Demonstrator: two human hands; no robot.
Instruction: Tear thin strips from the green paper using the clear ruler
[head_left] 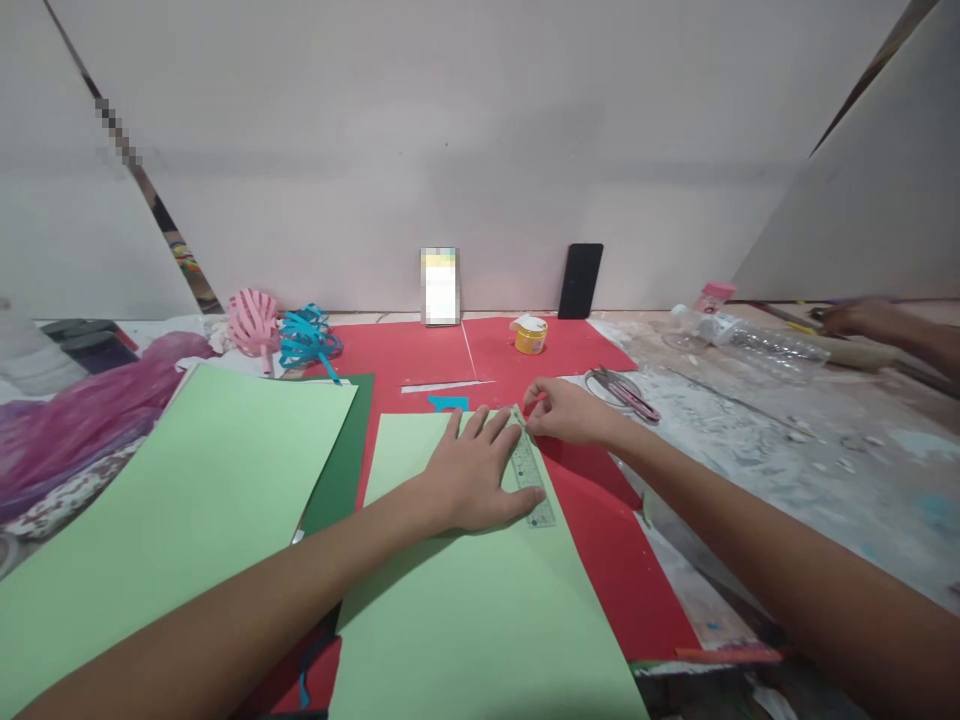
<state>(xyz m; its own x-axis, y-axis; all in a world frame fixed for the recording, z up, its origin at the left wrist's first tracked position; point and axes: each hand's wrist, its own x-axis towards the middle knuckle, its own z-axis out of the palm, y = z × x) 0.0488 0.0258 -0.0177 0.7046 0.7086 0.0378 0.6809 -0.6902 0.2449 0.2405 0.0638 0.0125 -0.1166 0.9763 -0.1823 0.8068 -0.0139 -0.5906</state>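
Note:
A light green sheet of paper (480,620) lies before me on red sheets (615,540). Spread flat, my left hand (480,470) presses on it, thumb and fingers across a clear ruler (534,490) set near the sheet's right edge. At the ruler's far end, by the sheet's top right corner, my right hand (566,410) is closed with its fingertips pinched together. What it pinches, if anything, I cannot make out. A small blue piece (448,403) sits just beyond the sheet's top edge.
More light green paper (225,480) lies left over dark green paper (341,480). Pink (253,325) and blue paper strip balls (307,338), a yellow tub (530,336), two phones (440,290), pink-handled scissors (634,395) and a plastic bottle (757,338) stand around. Another person's hand (862,318) is far right.

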